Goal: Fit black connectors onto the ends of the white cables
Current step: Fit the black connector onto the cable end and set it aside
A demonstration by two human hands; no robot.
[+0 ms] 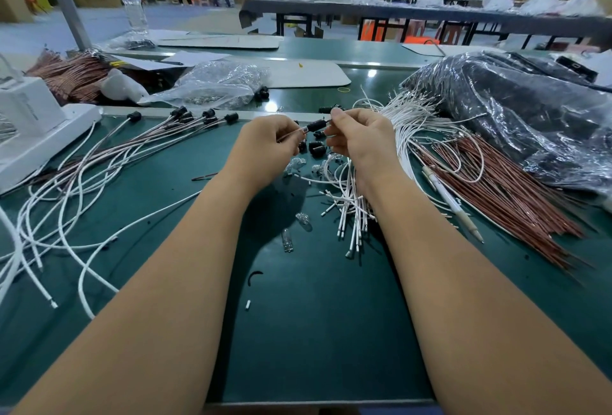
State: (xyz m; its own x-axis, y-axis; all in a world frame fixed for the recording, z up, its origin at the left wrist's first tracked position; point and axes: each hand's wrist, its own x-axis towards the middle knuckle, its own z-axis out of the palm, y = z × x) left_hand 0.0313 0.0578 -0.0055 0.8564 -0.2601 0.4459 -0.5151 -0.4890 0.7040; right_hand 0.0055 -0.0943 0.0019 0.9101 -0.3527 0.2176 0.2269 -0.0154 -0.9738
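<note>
Between my two hands, above the green mat [314,332], is a black connector [316,124]. My right hand [359,134] pinches its right end. My left hand [270,141] pinches a thin cable [291,133] that meets the connector's left end. Loose black connectors [316,147] lie on the mat just below the hands. A bundle of white cables [407,123] fans out to the right of my right hand, and short white cable ends [351,212] lie under my right forearm. Cables with black connectors fitted [185,116] lie spread out at the left.
Reddish-brown wires [496,189] and a white pen [453,204] lie at the right, below a large black plastic bag [516,110]. A white device [29,126] stands at the left edge. A clear bag [218,83] and a water bottle [132,0] are behind.
</note>
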